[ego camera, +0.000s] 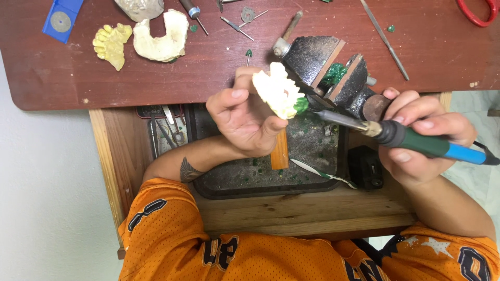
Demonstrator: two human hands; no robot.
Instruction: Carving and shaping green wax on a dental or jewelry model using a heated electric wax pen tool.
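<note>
The left hand (245, 122) holds a pale yellow dental cast (277, 89) up over the front edge of the dark red table (78, 78). Its fingers (229, 99) are curled and pinching the cast: the thumb presses from below at the cast's lower edge, the other fingertips bear on its far side, so the cast sits at the fingertips, above the palm. A dab of green wax (301, 105) clings to the cast's right end.

The right hand (424, 138) is wrapped around the green and blue handle of an electric heated tool (416, 145), fingers closed tight on it, thumb underneath. The tool's metal tip (333, 117) reaches leftward and meets the green wax on the cast.

Just behind the cast a small bench vise (333, 73) is mounted on the table, more green wax showing between its jaws. Below the hands an open wooden drawer (312, 208) carries a dark tray (260, 179) flecked with green crumbs. Two more casts, a yellow one (111, 45) and a whitish one (161, 36), lie at the far left of the table, well apart from the hands, with small burs (237, 26) near them and red-handled scissors (476, 13) at the far right corner.
</note>
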